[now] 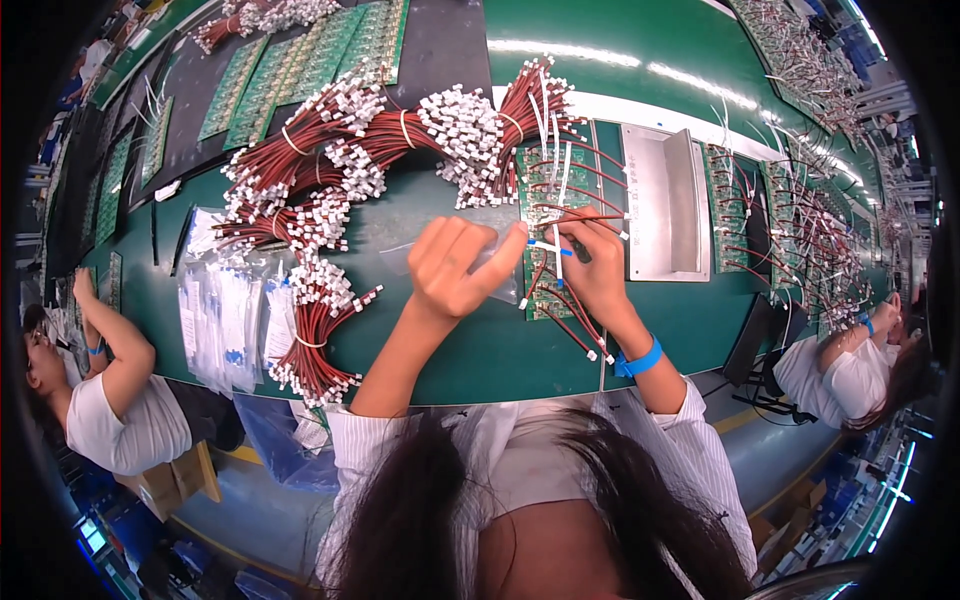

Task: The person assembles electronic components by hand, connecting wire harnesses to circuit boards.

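Observation:
My left hand is closed at the left edge of a green circuit board, fingers curled and one digit reaching to the board. Whatever it grips there is too small to make out. At the board's right side my right hand pinches a white flat cable with blue ends, which lies across the board between the hands. Red-and-black wires with white plugs stick out from the board around my fingers. More white flat strips stand up along the board beyond my hands.
Bundles of red-black wires with white connectors curve along the left and back. Clear bags of white strips lie at left. A metal bracket stands right of the board. Wired boards lie beyond it. People sit at both sides.

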Demonstrator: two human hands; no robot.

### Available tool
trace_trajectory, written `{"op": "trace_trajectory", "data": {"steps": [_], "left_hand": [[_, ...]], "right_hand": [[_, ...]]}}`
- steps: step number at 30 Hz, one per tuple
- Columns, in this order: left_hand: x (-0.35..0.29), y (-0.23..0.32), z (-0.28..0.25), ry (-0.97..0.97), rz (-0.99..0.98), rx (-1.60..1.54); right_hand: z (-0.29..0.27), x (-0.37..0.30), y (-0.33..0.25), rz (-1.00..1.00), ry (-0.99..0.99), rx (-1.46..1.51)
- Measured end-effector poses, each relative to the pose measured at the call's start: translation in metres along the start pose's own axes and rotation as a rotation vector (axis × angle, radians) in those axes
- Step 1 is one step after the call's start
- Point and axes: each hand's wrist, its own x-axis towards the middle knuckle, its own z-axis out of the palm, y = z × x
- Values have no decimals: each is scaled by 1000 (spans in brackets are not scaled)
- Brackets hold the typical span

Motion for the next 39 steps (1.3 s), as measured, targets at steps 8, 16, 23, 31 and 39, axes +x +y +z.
{"op": "trace_trajectory", "data": {"steps": [8,16,23,31,39], "left_hand": [[-1,-2,3,25,-26,-1],[3,-1,2,12,-36,9],[3,0,-3,9,20,42],[8,12,-10,-85,129,71],[5,11,-7,-85,116,72]], "right_hand": [[-2,0,-8,-21,34,-15],[-11,2,-9,13,0,8],[-87,-4,-63,275,-197,-51],[-77,24,-91,112,-357,253],[-70,22,-85,-211,-163,165]]}}
